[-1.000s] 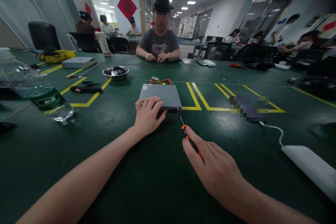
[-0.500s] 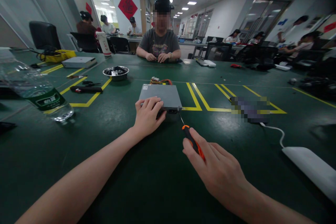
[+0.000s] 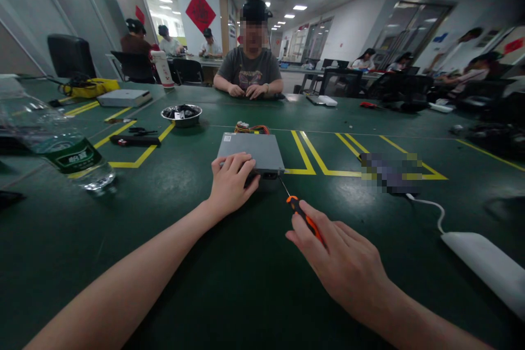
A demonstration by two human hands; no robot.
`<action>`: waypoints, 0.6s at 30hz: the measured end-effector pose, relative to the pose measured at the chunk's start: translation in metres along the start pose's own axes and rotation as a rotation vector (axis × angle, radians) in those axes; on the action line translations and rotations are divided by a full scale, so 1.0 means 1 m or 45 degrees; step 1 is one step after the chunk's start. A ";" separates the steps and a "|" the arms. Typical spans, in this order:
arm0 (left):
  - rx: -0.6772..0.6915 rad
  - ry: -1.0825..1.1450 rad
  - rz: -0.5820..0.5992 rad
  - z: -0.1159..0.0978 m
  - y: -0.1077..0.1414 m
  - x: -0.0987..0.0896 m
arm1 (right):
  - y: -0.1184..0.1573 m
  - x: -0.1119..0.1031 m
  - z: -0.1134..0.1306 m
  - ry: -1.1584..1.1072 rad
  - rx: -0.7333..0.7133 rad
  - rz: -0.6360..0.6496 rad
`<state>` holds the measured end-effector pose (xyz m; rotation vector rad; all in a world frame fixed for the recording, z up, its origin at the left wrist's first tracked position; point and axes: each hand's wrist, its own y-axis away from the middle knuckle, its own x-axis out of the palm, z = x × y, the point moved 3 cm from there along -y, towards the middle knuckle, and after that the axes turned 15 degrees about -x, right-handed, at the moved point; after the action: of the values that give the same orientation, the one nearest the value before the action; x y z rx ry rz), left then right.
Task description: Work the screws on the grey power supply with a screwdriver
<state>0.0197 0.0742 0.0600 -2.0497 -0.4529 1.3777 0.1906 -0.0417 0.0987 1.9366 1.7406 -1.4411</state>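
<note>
The box point(image 3: 252, 149) is showing smooth, matt grey metal. The screwdriver handle point(image 3: 307, 221) is presenting smooth, plastic-looking orange and black surfaces. The bowl point(image 3: 180, 122) is displaying glossy metal. The bottle point(image 3: 80, 161) is appearing as clear, shiny plastic. The tabletop point(image 3: 229, 284) is reflecting light from a smooth, semi-gloss green surface.

left hand point(image 3: 233, 185) on grey metal box point(image 3: 252, 150) | right hand point(image 3: 344, 262) gripping orange-black screwdriver point(image 3: 305, 219), tip at box's near edge
</note>
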 end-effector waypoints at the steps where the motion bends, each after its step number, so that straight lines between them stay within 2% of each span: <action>1: 0.002 -0.003 -0.004 0.000 0.000 0.000 | 0.000 0.000 -0.001 -0.004 0.018 0.001; 5: 0.009 -0.012 -0.011 0.000 0.000 0.001 | -0.003 0.001 0.004 -0.047 0.006 0.090; 9: 0.008 -0.016 -0.012 0.000 0.000 0.000 | -0.002 0.001 0.006 -0.042 -0.082 0.073; 13: 0.013 -0.025 -0.006 -0.001 0.000 0.000 | 0.002 0.000 0.000 -0.036 -0.002 0.027; 18: 0.009 -0.016 -0.001 0.000 0.000 0.000 | -0.003 -0.001 0.004 -0.085 -0.039 0.123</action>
<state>0.0201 0.0737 0.0598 -2.0362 -0.4538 1.3909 0.1862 -0.0442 0.0981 1.9069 1.6077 -1.4209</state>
